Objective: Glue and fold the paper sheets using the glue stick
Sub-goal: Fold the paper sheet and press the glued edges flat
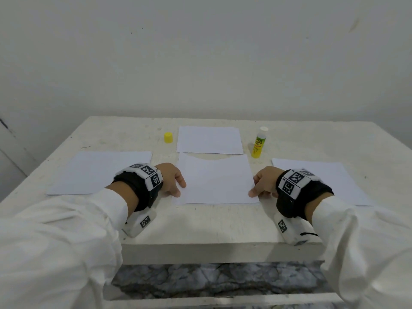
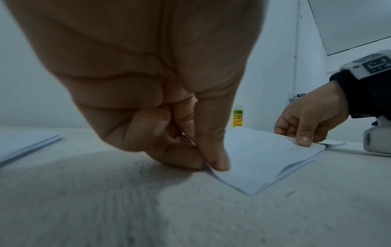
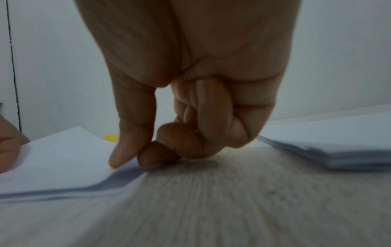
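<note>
A white paper sheet point(image 1: 215, 179) lies in the middle of the table, its far edge slightly curled. My left hand point(image 1: 180, 190) pinches its left edge between thumb and forefinger point(image 2: 217, 160). My right hand point(image 1: 253, 188) pinches the right edge the same way, its thumb point(image 3: 127, 150) on top of the paper point(image 3: 63, 158). In the left wrist view the sheet point(image 2: 264, 158) shows two layers along its edge, the upper one raised. The yellow glue stick point(image 1: 258, 142) stands uncapped beyond the sheet's right corner. Its yellow cap point(image 1: 168, 137) sits at the far left of centre.
Another white sheet point(image 1: 209, 140) lies behind the held one. A stack of paper point(image 1: 100, 172) lies to the left and another stack point(image 1: 321, 181) to the right. The white table point(image 1: 200, 228) ends close in front of my wrists, and a wall stands behind it.
</note>
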Tool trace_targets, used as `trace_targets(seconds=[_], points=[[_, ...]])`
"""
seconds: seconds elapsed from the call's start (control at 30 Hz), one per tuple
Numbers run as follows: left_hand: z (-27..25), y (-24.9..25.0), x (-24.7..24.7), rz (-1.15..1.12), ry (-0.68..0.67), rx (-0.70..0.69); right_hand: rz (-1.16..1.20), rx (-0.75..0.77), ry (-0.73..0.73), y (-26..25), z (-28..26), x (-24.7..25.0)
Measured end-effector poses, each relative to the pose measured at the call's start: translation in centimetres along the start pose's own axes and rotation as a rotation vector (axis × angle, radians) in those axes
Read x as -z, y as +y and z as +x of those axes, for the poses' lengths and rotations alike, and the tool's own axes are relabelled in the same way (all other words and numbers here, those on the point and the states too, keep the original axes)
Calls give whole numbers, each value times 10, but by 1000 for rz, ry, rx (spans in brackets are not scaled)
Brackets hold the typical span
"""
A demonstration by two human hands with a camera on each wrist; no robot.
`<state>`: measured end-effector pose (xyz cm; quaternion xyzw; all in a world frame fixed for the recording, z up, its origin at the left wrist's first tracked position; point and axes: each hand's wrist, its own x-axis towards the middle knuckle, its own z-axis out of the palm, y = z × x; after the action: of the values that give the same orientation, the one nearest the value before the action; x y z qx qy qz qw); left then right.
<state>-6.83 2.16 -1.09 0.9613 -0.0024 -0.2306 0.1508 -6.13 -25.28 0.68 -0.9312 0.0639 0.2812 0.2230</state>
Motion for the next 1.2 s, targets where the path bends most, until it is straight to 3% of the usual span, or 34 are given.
trace_targets(seconds=[0.73,0.97,1.2], points=[[-9,10,2,89,3,17,2,21,45,1,-1,-6],[-14,13,4,270,5,21,-347,-31,148,-18,1,-12],[-13,15,10,384,-24,23,-622,216,58,-97,23,-41]])
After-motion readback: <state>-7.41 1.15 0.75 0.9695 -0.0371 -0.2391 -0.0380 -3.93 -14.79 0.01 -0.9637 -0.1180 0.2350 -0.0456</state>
